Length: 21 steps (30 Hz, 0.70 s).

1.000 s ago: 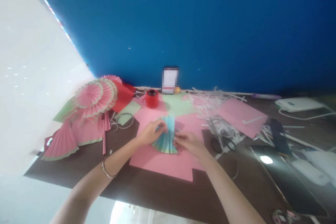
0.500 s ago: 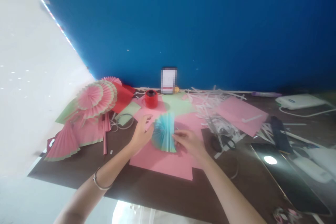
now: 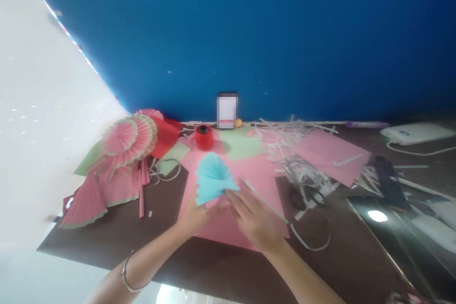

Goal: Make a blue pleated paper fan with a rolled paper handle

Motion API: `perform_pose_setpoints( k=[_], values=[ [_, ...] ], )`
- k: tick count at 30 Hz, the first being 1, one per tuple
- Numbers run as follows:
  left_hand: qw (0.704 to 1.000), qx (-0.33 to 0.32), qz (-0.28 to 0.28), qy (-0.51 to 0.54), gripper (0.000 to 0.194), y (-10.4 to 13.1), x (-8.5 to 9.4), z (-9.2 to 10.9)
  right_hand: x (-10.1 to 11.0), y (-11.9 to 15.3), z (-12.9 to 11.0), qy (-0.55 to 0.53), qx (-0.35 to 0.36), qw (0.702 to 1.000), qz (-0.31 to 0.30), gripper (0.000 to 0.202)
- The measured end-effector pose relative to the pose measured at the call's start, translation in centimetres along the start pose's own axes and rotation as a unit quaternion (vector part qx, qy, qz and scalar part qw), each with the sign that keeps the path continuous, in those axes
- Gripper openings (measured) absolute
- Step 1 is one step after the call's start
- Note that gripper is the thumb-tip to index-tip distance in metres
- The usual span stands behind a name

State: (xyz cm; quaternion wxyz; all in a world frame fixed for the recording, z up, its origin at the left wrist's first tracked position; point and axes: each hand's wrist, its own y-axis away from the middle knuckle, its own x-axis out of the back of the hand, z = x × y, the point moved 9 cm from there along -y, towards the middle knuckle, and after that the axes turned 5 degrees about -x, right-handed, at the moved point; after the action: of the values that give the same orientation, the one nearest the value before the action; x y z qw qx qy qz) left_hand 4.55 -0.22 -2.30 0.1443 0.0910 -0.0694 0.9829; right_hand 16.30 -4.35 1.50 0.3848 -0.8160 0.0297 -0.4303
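Observation:
A light-blue pleated paper fan (image 3: 213, 178) is held up over pink sheets of paper (image 3: 245, 237) on the dark table. My left hand (image 3: 201, 216) grips its lower left edge, with some fingers hidden behind the paper. At the lower right edge, my right hand (image 3: 249, 213) pinches the fan between thumb and fingers. A thin pale paper strip (image 3: 265, 201) lies on the pink paper beside my right hand.
Pink pleated fans and rosettes (image 3: 121, 137) are piled at the left. A red cup-like object (image 3: 204, 137) stands behind the hands. Rightward lie white paper strips (image 3: 281, 140), scissors (image 3: 306, 194), a dark phone-like slab (image 3: 388, 242) and a white device (image 3: 416, 133).
The fan has turned, its pleats now spreading away from me. My left hand has come down and closed on its lower edge. A pale strip now shows beside my right hand.

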Motion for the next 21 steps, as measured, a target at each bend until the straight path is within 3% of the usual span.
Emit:
perform_pose_setpoints(
  k=[2, 5, 7, 9, 12, 15, 21],
  values=[
    [0.999, 0.022, -0.022, 0.026, 0.035, 0.2, -0.8, -0.5, -0.2, 0.2, -0.8, 0.013, 0.038, 0.999, -0.005, 0.035],
    [0.998, 0.037, 0.027, 0.045, 0.035, 0.3, 0.0, -1.3, 0.1, -0.1, -1.1, -0.007, 0.045, 0.999, 0.008, 0.032],
    [0.997, 0.033, 0.054, 0.051, 0.034, 0.3, 0.5, -1.5, 0.7, -0.7, -0.4, -0.041, 0.005, 0.999, 0.032, 0.030],
    [0.997, 0.018, 0.046, 0.051, 0.033, 0.2, 0.4, -1.5, 1.0, -1.1, 0.9, -0.086, -0.064, 0.993, 0.049, 0.028],
    [0.998, 0.000, -0.027, 0.057, 0.035, 0.2, -1.2, -1.2, 0.5, -1.5, 2.6, -0.156, -0.157, 0.975, 0.034, 0.023],
    [0.996, -0.013, -0.056, 0.071, 0.042, 0.1, -2.2, -1.1, -0.3, -1.5, 3.1, -0.202, -0.188, 0.961, 0.015, 0.011],
    [0.996, 0.017, 0.024, 0.085, 0.036, 0.0, -1.4, -1.9, -1.4, -1.0, 4.4, -0.271, -0.273, 0.923, 0.015, 0.014]
  ],
)
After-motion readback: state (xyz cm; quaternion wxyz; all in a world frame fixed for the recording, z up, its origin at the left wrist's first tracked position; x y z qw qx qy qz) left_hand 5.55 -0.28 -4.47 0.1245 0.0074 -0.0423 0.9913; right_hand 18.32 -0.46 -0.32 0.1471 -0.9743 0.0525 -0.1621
